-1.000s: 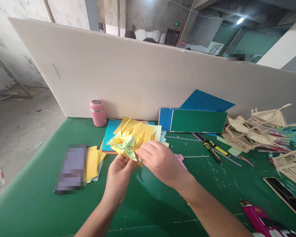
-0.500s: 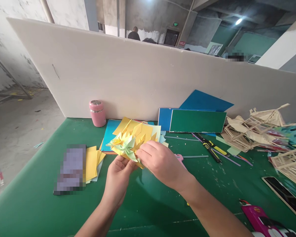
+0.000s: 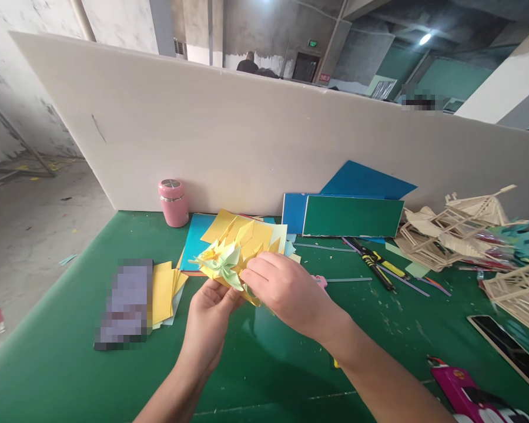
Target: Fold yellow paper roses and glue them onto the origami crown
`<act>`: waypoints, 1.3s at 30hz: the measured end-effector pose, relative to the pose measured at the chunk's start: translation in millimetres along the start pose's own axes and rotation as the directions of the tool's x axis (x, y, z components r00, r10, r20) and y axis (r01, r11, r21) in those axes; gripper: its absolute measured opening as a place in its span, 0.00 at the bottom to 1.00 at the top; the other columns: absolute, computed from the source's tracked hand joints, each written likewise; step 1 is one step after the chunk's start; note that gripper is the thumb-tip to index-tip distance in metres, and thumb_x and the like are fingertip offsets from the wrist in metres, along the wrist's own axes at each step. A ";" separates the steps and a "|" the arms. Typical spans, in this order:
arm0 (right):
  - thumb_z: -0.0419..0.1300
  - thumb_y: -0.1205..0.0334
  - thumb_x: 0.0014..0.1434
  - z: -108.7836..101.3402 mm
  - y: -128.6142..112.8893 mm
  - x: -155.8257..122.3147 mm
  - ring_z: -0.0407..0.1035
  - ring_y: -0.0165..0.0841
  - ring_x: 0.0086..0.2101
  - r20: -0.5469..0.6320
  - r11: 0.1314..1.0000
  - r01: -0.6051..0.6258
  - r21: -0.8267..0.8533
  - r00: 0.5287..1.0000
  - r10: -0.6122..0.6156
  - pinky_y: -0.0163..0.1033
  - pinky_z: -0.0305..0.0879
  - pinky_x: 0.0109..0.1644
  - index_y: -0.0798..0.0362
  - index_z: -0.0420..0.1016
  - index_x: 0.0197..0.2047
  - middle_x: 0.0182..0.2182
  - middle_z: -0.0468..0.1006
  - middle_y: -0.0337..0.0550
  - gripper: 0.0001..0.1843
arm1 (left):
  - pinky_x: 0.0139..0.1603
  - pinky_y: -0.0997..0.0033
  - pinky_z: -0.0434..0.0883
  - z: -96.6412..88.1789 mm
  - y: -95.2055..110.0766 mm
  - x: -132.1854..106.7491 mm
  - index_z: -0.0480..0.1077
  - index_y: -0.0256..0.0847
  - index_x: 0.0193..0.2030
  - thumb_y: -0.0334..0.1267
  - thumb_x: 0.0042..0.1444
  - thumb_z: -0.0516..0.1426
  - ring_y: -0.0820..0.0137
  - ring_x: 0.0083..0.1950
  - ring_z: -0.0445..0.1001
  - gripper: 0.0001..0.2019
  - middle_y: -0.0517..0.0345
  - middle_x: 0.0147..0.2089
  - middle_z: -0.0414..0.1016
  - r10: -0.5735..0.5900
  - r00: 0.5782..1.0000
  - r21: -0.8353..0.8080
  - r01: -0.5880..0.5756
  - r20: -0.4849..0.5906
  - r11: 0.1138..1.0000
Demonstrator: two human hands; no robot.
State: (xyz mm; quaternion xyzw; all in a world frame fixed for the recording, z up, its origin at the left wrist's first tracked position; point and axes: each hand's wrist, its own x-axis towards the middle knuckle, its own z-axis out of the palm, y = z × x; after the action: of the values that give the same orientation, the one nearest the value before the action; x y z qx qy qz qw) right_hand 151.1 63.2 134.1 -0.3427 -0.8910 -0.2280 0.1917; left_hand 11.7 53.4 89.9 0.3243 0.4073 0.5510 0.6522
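Paper flower (image 3: 229, 261) sits pinched in my left fingers (image 3: 227, 302); my right fingers (image 3: 256, 276) hold its side (shaping it, I guess). Next probably needs a soft push.

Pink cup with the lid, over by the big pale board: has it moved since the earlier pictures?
No. The pink cup keeps its place in front of the pale board, just left of the blue sheet.
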 end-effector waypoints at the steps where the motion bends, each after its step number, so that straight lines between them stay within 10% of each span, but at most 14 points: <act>1: 0.47 0.79 0.59 0.0 0.2 0.2 0.58 0.30 0.24 -0.004 1.000 0.007 0.001 1.000 -0.007 0.35 0.56 0.28 0.55 0.67 0.22 0.21 0.66 0.40 0.18 | 0.41 0.64 0.75 -0.2 -0.2 0.1 0.75 0.37 0.36 0.41 0.38 0.68 0.60 0.41 0.78 0.17 0.51 0.37 0.82 0.001 1.000 0.001 -0.001 -0.002 1.000; 21: 0.46 0.78 0.60 1.7 0.2 1.5 0.60 0.31 0.25 0.015 1.000 -0.009 0.024 1.000 0.008 0.36 0.57 0.27 0.55 0.68 0.24 0.22 0.68 0.41 0.18 | 0.42 0.63 0.75 0.6 1.9 2.1 0.75 0.37 0.34 0.41 0.35 0.69 0.59 0.40 0.79 0.18 0.52 0.35 0.82 -0.019 1.000 -0.020 0.019 -0.014 1.000; 26: 0.50 0.74 0.62 5.6 -0.1 -8.0 0.67 0.31 0.29 -0.186 0.975 -0.082 0.205 0.975 0.121 0.37 0.65 0.34 0.55 0.72 0.29 0.25 0.75 0.42 0.14 | 0.46 0.63 0.74 0.6 3.5 2.6 0.75 0.39 0.36 0.42 0.40 0.68 0.60 0.45 0.78 0.16 0.53 0.38 0.81 0.002 1.000 -0.044 -0.002 0.000 0.999; 35: 0.55 0.66 0.61 15.4 0.3 -68.4 0.71 0.34 0.29 -0.324 0.769 -0.550 0.326 0.699 0.637 0.39 0.68 0.34 0.51 0.74 0.35 0.27 0.77 0.43 0.07 | 0.53 0.65 0.71 -2.4 3.6 2.0 0.70 0.46 0.51 0.39 0.48 0.64 0.59 0.58 0.70 0.22 0.53 0.54 0.74 0.032 0.999 -0.100 -0.031 0.012 0.995; 39: 0.52 0.49 0.60 31.2 6.5 -122.6 0.69 0.39 0.32 -0.107 0.447 -0.865 0.228 0.434 0.894 0.42 0.66 0.33 0.53 0.70 0.35 0.31 0.75 0.49 0.15 | 0.55 0.66 0.69 -1.9 2.2 2.8 0.66 0.49 0.53 0.33 0.45 0.65 0.60 0.63 0.64 0.26 0.54 0.60 0.68 0.091 0.996 -0.058 -0.090 0.016 0.994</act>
State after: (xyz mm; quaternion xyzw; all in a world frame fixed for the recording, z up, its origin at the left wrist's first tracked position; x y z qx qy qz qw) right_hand 234.7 20.2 49.1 -0.7160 -0.5689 -0.0670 0.3991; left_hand 9.2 56.5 90.4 0.3289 0.3702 0.5883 0.6393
